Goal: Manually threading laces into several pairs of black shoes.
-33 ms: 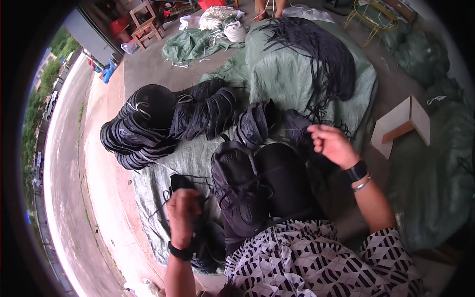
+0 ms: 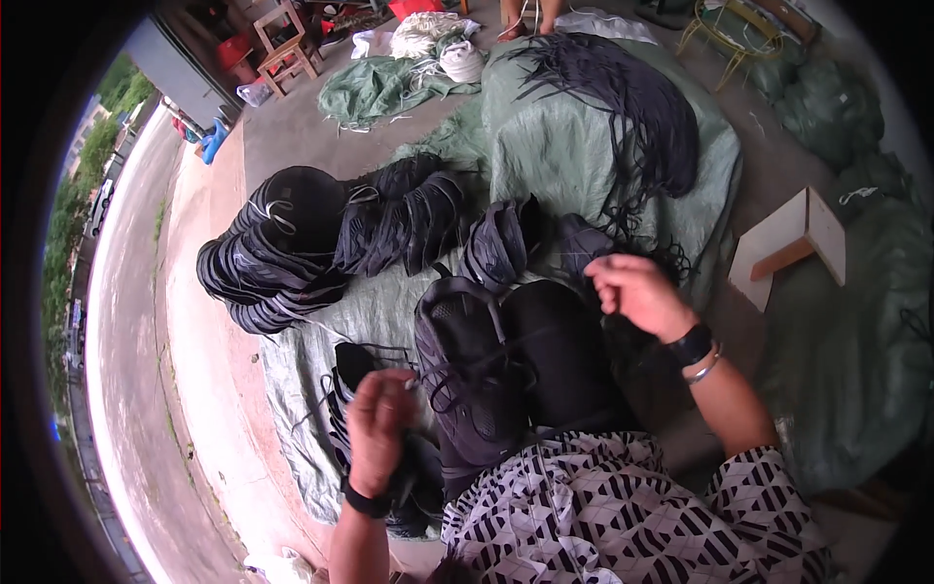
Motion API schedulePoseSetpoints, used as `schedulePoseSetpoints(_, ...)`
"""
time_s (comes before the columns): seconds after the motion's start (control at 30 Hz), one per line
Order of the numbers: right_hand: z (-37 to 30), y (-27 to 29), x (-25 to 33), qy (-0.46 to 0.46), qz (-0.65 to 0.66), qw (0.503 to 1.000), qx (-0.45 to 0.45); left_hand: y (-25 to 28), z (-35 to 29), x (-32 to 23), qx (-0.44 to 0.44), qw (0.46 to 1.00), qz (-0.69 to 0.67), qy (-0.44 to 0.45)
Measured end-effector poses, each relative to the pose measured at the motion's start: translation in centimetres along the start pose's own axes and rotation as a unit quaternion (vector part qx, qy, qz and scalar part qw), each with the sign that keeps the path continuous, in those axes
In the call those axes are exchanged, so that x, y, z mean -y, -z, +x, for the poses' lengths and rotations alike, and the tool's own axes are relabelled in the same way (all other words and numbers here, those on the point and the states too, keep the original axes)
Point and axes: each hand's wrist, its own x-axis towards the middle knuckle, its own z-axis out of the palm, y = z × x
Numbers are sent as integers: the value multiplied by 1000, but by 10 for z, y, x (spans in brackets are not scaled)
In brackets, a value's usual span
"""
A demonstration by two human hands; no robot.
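Note:
A black shoe upper (image 2: 467, 380) with laces lies lengthwise on my lap, over my dark trousers. Just left of it is my left hand (image 2: 377, 428), fingers pinched together on a dark shoelace (image 2: 433, 371) that runs across the upper. My right hand (image 2: 637, 297) hovers over the right thigh, with thumb and fingers closed; whatever is between them is lost against the dark background. Beyond that hand sits another dark upper (image 2: 582, 238). Beside and partly beneath my left forearm are more black uppers (image 2: 352, 362).
Stacked dark uppers (image 2: 282, 243) lie ahead on a green woven sheet (image 2: 370, 336). Dark laces (image 2: 623, 97) drape over a green-covered heap (image 2: 545, 146). A wooden piece (image 2: 793, 243) stands at right, a chair (image 2: 282, 49) far left. Another person's hand (image 2: 550, 15) shows at the top.
My left hand has shifted right, toward the upper on my lap. My right hand has moved a little left and down. The upper stays in place.

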Motion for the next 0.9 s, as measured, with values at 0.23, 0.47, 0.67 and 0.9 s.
schedulePoseSetpoints(0.23, -31, -91, -44, 63, -439, 879, 173, -42, 3, -3, 29, 863, 440, -247)
schedulePoseSetpoints(0.47, -46, -81, -71, 270, -636, 678, 252, -24, 1, 14, -3, 831, 489, -265)
schedulePoseSetpoints(0.67, -42, -83, -57, 292, -571, 736, 216, -19, 2, 29, -81, 852, 461, -233)
schedulePoseSetpoints(0.9, -20, -99, -32, 175, -403, 898, 8, -35, 22, 30, -100, 952, 180, -226)
